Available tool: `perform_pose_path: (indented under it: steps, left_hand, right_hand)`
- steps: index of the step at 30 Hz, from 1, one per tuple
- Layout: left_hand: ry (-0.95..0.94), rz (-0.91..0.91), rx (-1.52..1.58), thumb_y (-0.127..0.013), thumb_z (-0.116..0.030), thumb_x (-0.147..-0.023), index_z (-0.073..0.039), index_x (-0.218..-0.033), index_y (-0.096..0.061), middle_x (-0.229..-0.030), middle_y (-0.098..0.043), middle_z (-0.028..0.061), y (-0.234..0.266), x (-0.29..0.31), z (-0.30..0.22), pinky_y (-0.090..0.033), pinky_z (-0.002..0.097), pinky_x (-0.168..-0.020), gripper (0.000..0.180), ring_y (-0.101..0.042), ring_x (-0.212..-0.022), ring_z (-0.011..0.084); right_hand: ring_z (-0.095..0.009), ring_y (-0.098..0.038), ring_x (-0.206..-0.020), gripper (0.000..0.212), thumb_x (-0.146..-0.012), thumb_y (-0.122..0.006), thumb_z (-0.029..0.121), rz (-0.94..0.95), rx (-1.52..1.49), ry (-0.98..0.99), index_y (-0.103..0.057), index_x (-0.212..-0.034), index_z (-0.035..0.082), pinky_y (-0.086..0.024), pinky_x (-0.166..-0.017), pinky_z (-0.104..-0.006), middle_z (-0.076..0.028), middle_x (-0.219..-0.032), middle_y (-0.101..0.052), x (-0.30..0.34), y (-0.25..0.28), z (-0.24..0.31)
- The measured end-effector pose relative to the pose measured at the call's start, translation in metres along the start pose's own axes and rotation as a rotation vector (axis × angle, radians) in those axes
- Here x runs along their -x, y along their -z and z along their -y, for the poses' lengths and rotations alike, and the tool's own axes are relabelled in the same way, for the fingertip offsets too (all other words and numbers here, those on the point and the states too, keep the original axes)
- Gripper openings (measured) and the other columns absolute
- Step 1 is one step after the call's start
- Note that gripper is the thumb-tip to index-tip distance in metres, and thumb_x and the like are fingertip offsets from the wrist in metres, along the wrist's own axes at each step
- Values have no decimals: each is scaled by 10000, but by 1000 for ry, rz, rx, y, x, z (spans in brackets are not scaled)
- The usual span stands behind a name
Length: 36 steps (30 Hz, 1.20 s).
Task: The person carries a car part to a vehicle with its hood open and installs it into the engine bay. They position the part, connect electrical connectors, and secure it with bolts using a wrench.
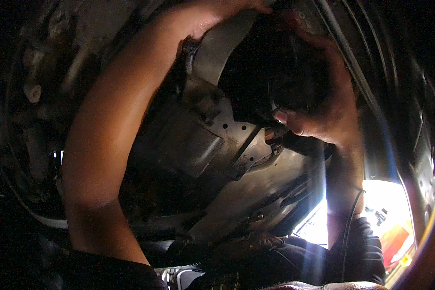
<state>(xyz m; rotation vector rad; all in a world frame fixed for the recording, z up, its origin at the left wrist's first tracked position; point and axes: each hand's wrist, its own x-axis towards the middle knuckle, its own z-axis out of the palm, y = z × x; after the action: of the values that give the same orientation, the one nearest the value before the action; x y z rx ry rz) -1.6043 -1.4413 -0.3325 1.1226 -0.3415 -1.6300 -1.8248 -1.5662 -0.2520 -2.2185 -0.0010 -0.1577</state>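
My right hand (331, 116) curves around a black rounded part (261, 72). Its thumb lies on the part's lower side, and its fingers reach up along the right edge into shadow. The part is too dark to tell its kind. My left arm (106, 125) arches up and across to the top edge. There my left hand (249, 5) comes close to the top of the black part; most of its fingers are cut off or dark. Beneath my left wrist a pale curved panel (222, 48) runs down toward a metal bracket (234, 121) with small holes.
Car body parts surround both arms closely. A boxy cover (193, 147) sits between them, above a broad curved panel (275, 174). Long metal edges (353, 63) run down the right side. Bright light enters at lower right, where a red object (394, 241) shows.
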Motion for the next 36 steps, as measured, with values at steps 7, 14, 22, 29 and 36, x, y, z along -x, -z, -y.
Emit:
perform_pose_path:
  steps: [7,14,22,29,36]
  left_hand:
    - [-83,-134,-378,-530,-491,-1045,-85,-1536,-493,-1594,-440,214,-25,35,-17,-368,473,-1175,638,-452,-1434,366]
    - [-286,-342,-1422,-624,-206,-973,18,-1227,-682,-1291,-619,219,-87,90,-35,-482,477,-1070,344,-576,-1283,362]
    - [-680,-663,-2011,-704,-120,-837,-9,-1011,-774,-1206,-656,194,-80,19,25,-471,480,-1063,218,-591,-1227,339]
    - [-604,-596,-2017,-688,-175,-832,-33,-928,-781,-1145,-714,180,-96,3,12,-527,486,-952,195,-665,-1125,330]
    - [-554,-240,-2109,-667,-124,-803,-21,-819,-770,-819,-733,199,-87,6,-13,-585,504,-756,147,-732,-813,370]
  right_hand:
    - [-319,-556,-1335,1083,-512,-899,210,113,15,86,-467,-1488,31,-411,-1158,-443,-186,-1400,-583,2,16,10]
    - [-297,-593,-1278,1052,-547,-918,233,3,207,-107,-467,-1477,38,-433,-1117,-412,-191,-1369,-598,16,13,13]
    - [-296,-608,-1264,1042,-540,-932,233,-14,286,-108,-479,-1464,68,-438,-1113,-409,-183,-1300,-644,41,18,11]
    - [-303,-619,-1254,1061,-522,-938,242,-6,314,-29,-480,-1463,68,-456,-1097,-424,-176,-1295,-646,40,31,12]
    - [-320,-622,-1257,1088,-496,-949,260,38,373,-54,-479,-1455,51,-456,-1096,-420,-186,-1316,-637,41,30,15]
